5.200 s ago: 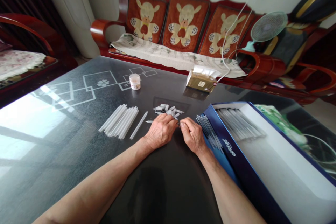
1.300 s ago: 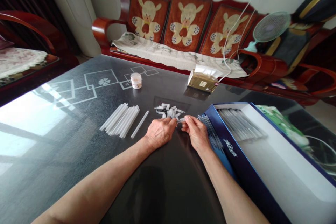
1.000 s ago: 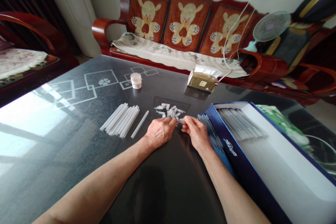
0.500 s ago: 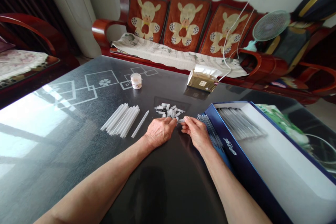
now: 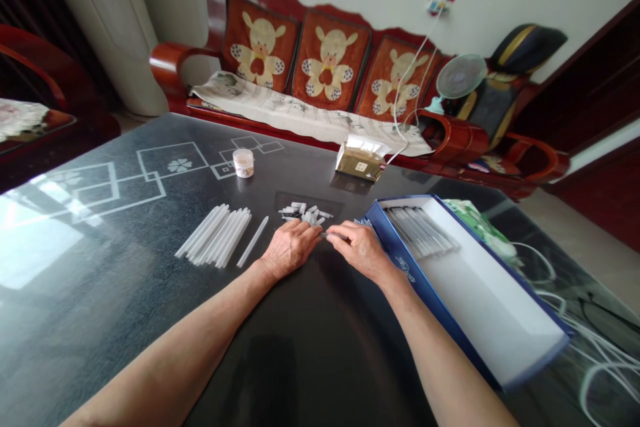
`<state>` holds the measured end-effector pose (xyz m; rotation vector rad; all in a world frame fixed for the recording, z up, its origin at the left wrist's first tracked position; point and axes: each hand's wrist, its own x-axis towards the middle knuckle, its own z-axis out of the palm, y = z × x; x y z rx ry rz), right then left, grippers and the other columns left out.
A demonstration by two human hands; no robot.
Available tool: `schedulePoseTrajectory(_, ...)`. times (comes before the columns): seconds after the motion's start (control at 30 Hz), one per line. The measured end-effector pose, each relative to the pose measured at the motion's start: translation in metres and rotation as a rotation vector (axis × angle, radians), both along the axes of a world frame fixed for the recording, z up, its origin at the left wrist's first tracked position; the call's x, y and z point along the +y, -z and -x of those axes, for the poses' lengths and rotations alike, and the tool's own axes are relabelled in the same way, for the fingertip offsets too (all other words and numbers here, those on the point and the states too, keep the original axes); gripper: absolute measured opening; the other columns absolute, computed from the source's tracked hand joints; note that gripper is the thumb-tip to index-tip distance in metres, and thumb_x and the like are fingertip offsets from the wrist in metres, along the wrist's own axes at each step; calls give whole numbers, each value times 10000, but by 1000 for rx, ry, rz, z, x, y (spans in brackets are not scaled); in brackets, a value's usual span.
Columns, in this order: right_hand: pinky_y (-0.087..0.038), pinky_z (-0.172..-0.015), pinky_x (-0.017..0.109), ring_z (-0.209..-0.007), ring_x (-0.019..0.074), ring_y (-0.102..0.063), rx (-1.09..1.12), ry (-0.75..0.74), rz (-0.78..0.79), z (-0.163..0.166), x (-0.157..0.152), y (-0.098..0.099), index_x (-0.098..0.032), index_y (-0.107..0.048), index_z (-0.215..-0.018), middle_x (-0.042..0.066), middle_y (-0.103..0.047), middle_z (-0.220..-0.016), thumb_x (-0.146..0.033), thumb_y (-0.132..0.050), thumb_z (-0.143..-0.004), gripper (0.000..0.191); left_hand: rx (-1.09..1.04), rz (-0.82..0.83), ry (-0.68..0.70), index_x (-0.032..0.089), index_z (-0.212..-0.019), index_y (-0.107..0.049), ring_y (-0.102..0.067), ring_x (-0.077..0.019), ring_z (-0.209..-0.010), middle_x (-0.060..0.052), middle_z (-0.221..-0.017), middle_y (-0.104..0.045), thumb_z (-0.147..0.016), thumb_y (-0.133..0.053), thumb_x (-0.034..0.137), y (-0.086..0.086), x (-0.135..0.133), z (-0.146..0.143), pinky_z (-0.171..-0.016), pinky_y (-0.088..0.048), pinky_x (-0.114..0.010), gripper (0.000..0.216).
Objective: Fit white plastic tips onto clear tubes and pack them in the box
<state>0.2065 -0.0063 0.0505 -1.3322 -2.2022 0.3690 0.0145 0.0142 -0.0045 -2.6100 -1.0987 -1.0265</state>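
Observation:
My left hand (image 5: pixel 294 248) rests on the dark table, fingers curled and closed, just below a pile of short white and black pen pieces (image 5: pixel 306 212). Facing it, my right hand (image 5: pixel 361 252) is pinched around a small slim greyish piece (image 5: pixel 325 235). That piece points toward my left fingertips, which hide its far end; whether the left fingers grip it is unclear. Left of my hands lies a bundle of translucent white pen barrels (image 5: pixel 216 235), with one single barrel (image 5: pixel 253 241) apart beside it. Several thin refills (image 5: pixel 364 221) lie beyond my right hand, partly covered.
A blue open box (image 5: pixel 500 310) with a white inside holds a row of slim clear rods (image 5: pixel 420 230) at right. Behind it are a green packet (image 5: pixel 480 227) and white cables (image 5: pixel 600 353). A small lidded tub (image 5: pixel 243 163) and a tissue pack (image 5: pixel 361 159) stand farther back.
The view has swung to the right and slightly up. My right hand has turned more palm-down, and its pinched piece now shows only as a short bit between both hands.

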Motion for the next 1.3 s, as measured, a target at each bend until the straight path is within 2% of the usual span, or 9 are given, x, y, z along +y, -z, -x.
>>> schedulePoseTrajectory(0.13,-441,-742,249,-768,143,-631,-137,-83,-16,-6,-7,-9,-205,-701,-997,43,-680,-840,-271,-435,-969,275,-39,6,108,148,-1032,-631,-580,-164,-723,-45,-791,-640,-978,-413,313,-1,-1,-1,-713,-485,-283,279)
schedulePoseTrajectory(0.27,-440,-743,248,-795,154,-640,-220,-75,14,-4,-16,-5,-193,-690,-990,47,-687,-855,-241,-478,-947,221,-10,44,183,151,-965,-633,-579,-171,-707,-40,-748,-614,-974,-405,303,-2,-4,-1,-679,-494,-289,274)
schedulePoseTrajectory(0.4,-450,-766,259,-825,168,-656,-283,-33,40,-4,-24,-14,-193,-694,-945,53,-703,-872,-215,-498,-927,198,-35,25,217,131,-1156,-579,-604,-199,-843,-92,-928,-650,-950,-456,315,-5,-5,-1,-776,-514,-330,302)
schedulePoseTrajectory(0.5,-462,-790,260,-842,165,-663,-223,59,-9,-31,-25,-33,-203,-696,-963,51,-714,-910,-242,-486,-928,216,-132,-41,165,127,-1345,-437,-540,-267,-1128,-163,-1240,-569,-914,-517,303,-8,-5,0,-950,-464,-415,472)
schedulePoseTrajectory(0.6,-471,-824,271,-892,182,-669,-193,279,-75,-91,-18,-50,-207,-708,-973,52,-729,-976,-275,-513,-894,221,-224,-59,65,157,-1382,-392,-504,-277,-1195,-162,-1299,-535,-907,-513,246,-7,-4,1,-984,-444,-432,498)
schedulePoseTrajectory(0.73,-484,-810,315,-906,238,-669,-378,753,-44,-186,0,-44,-191,-736,-961,81,-743,-963,-269,-531,-833,254,-265,-30,-8,175,-1359,-424,-537,-260,-1153,-151,-1269,-562,-915,-477,216,-1,-1,-1,-972,-459,-419,448)
schedulePoseTrajectory(0.83,-483,-767,324,-867,251,-661,-544,923,3,-231,13,-24,-159,-753,-967,121,-734,-917,-260,-507,-833,298,-252,-11,5,192,-1281,-503,-579,-232,-1063,-124,-1177,-615,-922,-452,210,4,1,-1,-937,-481,-392,363)
schedulePoseTrajectory(1.0,-455,-697,321,-793,246,-653,-671,947,119,-244,22,-3,-145,-770,-959,150,-716,-879,-239,-463,-836,344,-249,-10,22,194,-1135,-592,-596,-181,-869,-76,-954,-660,-921,-450,187,7,2,1,-826,-507,-316,257)
schedulePoseTrajectory(1.3,-415,-625,302,-786,255,-658,-761,864,384,-247,37,-8,-217,-776,-827,94,-745,-888,-253,-474,-788,306,-190,16,-55,177,-1055,-634,-557,-160,-739,-44,-757,-604,-932,-418,185,10,2,1,-733,-487,-274,249)
